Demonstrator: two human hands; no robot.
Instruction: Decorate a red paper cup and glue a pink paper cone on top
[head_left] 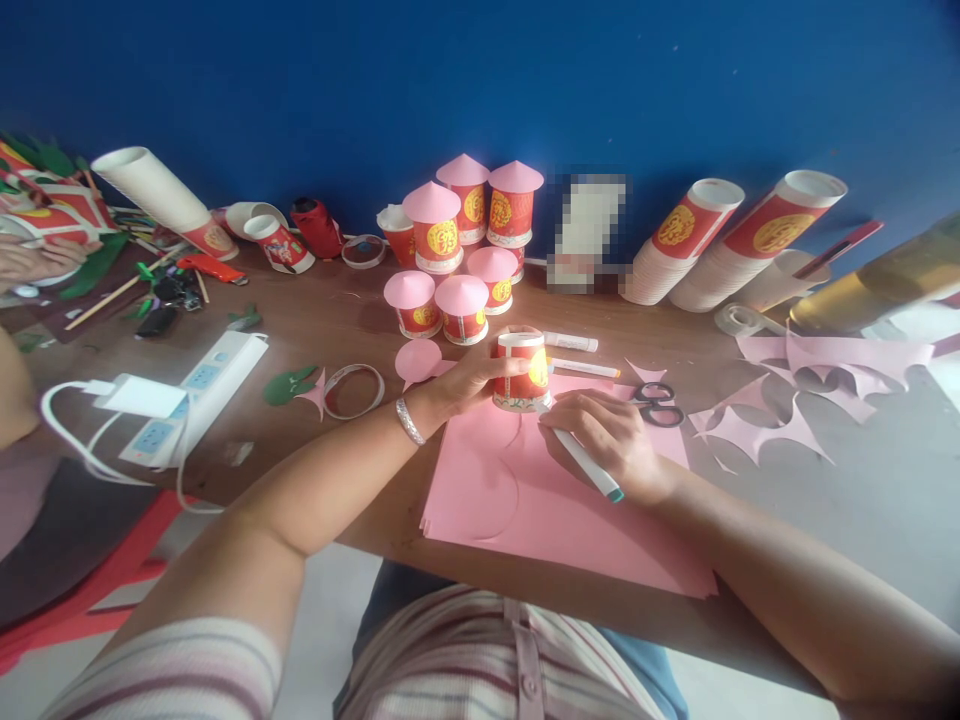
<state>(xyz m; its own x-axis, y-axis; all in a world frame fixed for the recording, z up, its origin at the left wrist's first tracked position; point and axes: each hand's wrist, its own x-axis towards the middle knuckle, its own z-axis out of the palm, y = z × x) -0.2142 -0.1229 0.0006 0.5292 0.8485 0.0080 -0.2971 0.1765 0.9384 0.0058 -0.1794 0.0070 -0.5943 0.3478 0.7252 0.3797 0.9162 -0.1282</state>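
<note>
My left hand is wrapped round a red paper cup with a yellow emblem, held just over a stack of pink paper. Green marks run along the cup's white lower rim. A white marker with a green end is gripped in my right hand, its tip close to that rim; whether it touches, I cannot tell. A curved line shows on the pink sheet. Two more markers lie just behind the cup, and black-handled scissors rest by my right hand.
Several red cups with pink cone tops stand behind my hands. Tall cup stacks lean at the right, near pink paper scraps. A white power strip with cables lies left. Another person's hands hold a red item far left.
</note>
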